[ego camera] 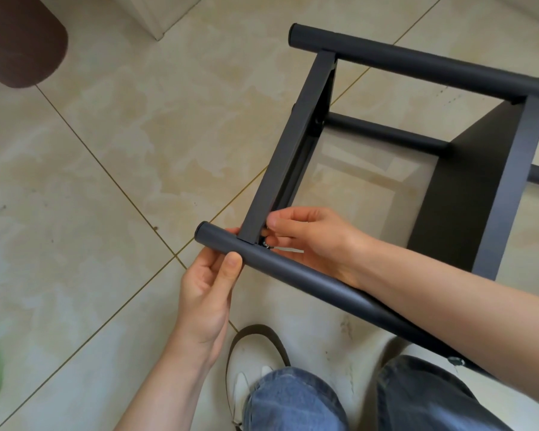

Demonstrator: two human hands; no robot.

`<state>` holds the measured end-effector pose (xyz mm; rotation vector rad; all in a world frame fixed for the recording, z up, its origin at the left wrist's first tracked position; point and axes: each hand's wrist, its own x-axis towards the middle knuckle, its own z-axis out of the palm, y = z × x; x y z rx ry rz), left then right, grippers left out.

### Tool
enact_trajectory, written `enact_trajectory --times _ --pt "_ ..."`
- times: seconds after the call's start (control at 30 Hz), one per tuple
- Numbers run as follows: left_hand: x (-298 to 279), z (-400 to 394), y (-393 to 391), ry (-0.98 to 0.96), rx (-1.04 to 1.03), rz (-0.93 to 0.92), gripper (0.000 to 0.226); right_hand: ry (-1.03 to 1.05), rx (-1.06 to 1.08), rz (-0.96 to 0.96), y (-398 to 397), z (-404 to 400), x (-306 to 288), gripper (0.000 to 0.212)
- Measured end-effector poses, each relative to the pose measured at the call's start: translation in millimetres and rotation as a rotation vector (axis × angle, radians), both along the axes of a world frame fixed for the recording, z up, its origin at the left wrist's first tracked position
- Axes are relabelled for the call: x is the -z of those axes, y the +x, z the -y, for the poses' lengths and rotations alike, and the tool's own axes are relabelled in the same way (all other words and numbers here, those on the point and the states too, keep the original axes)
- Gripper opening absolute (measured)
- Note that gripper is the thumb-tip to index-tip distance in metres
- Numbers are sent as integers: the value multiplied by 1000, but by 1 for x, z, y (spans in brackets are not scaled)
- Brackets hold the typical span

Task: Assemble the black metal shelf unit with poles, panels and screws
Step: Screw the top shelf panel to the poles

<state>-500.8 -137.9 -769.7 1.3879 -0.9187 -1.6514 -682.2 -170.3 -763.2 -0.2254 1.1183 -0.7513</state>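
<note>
Black metal shelf unit (467,194) lay on its side at centre-right, the left hand (206,293) gripping its near pole (293,275) while the right hand (311,237) pinched a screw (265,243) at the panel (290,150) corner.

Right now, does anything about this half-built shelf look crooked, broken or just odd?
Nothing looks damaged or crooked. The shelf unit lies on its side on the tiled floor, which suits assembly. The left hand grips the near pole while the right hand pinches a small screw at the joint with the crossbar.
</note>
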Motion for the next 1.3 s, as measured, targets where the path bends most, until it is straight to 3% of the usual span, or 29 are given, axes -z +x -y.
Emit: enact_trajectory --times 0.37,0.5,0.77,0.87,1.07,1.23,1.3 --pt "-1 1 0 5 17 -5 82 -9 -128 121 3 5 7 12" --pt "-1 2 0 0 22 3 82 -21 -145 110 3 7 10 27" --pt "0 2 1 -11 18 18 84 18 -238 93 2 8 12 6" --pt "0 1 0 -15 26 12 82 64 -288 148 0 9 10 19" --pt "0 -2 0 3 25 -17 74 82 -368 205 -2 8 5 17" --pt "-1 0 0 23 43 -67 88 148 -361 201 5 8 2 30" --pt "-2 2 2 24 46 -93 94 147 -340 212 6 7 0 20"
